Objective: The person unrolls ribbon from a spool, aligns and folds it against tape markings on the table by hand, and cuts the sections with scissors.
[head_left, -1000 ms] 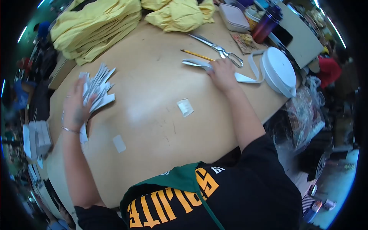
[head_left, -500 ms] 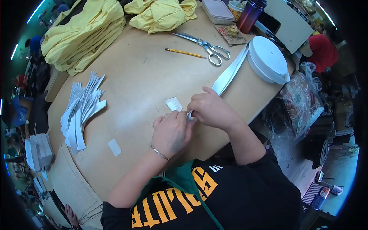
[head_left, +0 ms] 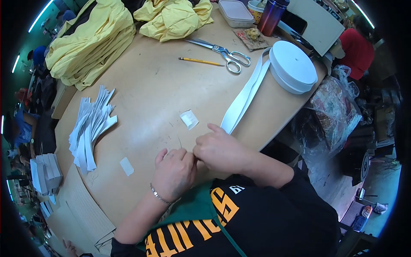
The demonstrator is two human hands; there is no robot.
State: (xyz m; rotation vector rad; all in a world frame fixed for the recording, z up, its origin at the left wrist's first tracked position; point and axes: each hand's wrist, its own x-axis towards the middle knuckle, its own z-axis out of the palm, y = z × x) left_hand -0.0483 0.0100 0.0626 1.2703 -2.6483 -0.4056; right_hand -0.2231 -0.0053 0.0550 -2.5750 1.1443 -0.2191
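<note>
A strip of white elastic band (head_left: pixel 240 105) runs from its large flat roll (head_left: pixel 293 64) down to my right hand (head_left: pixel 222 150), which is closed on it with the thumb sticking up. My left hand (head_left: pixel 174 171) is closed too, knuckles up, pressed against the right one near the table's front edge. Between the hands the band's end is hidden now; a white loop of it showed at the fingers of both a moment ago. Just beyond the hands lies a small white piece (head_left: pixel 189 119). Another white piece (head_left: pixel 126 166) lies left of my left hand.
Cut white strips (head_left: pixel 91 128) are heaped at the left. Behind are folded yellow fabric (head_left: pixel 92 43), a yellow bundle (head_left: pixel 171 19), scissors (head_left: pixel 220 50) and a pencil (head_left: pixel 201 61). A bottle (head_left: pixel 273 17) and a lidded container (head_left: pixel 236 13) stand at the back right. Plastic-wrapped goods (head_left: pixel 332 98) sit off the right edge.
Both hands have come down and left, closer to my body, and are pressed together. The white loop between them is out of sight. The view has shifted slightly.
</note>
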